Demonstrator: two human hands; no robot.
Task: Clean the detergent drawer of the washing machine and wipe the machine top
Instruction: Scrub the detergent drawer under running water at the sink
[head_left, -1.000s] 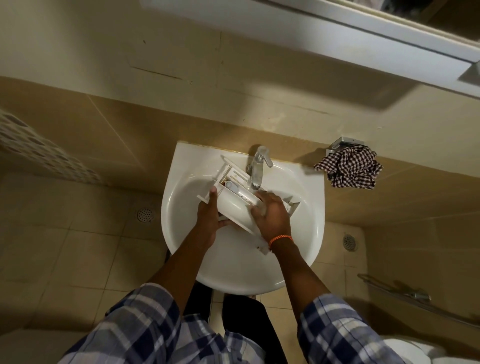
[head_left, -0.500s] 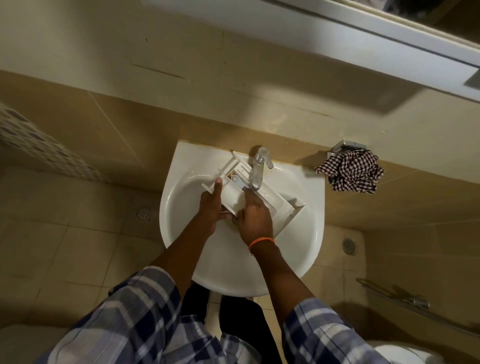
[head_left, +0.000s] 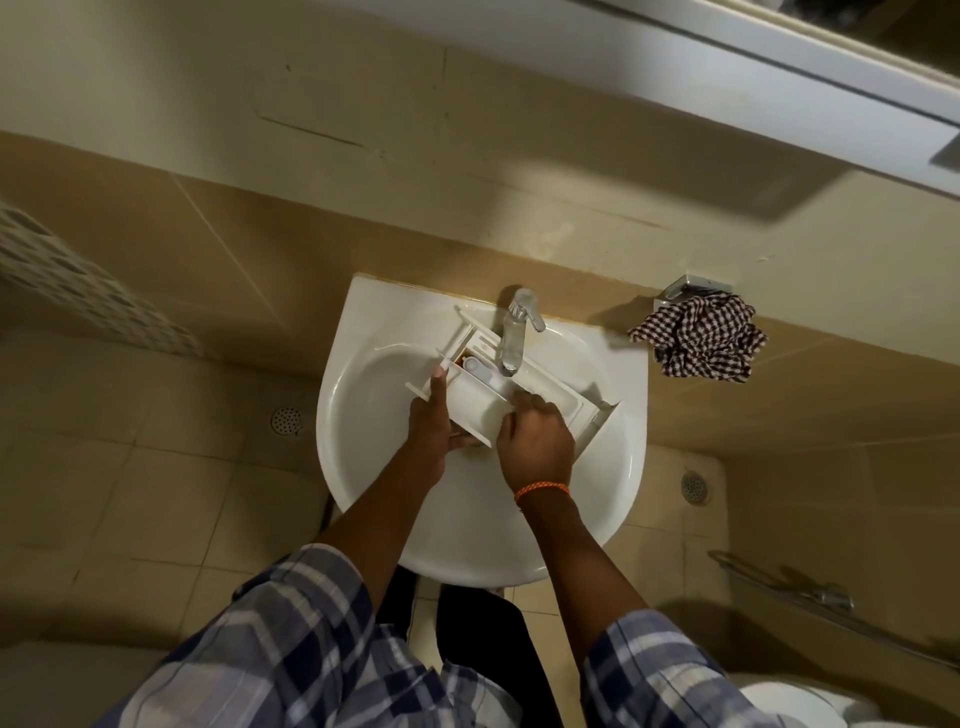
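Observation:
The white plastic detergent drawer (head_left: 485, 402) lies tilted over the white washbasin (head_left: 363, 447), its far end under the chrome tap (head_left: 514, 332). My left hand (head_left: 431, 421) grips the drawer's left side, thumb along its upper edge. My right hand (head_left: 535, 439), with an orange band at the wrist, has its fingers curled down into the drawer's near compartment. Whether those fingers hold anything is hidden. No water stream is plainly visible from the tap.
A checked cloth (head_left: 698, 338) hangs on a wall holder right of the basin. Floor drains (head_left: 287, 420) sit on either side. A metal rail with a spray fitting (head_left: 810, 595) runs along the lower right wall, above a white toilet edge (head_left: 789, 701).
The drawer has turned and shifted up under the tap. My right hand moved from the drawer's right end to its near compartment, then slightly right. My left hand kept its grip.

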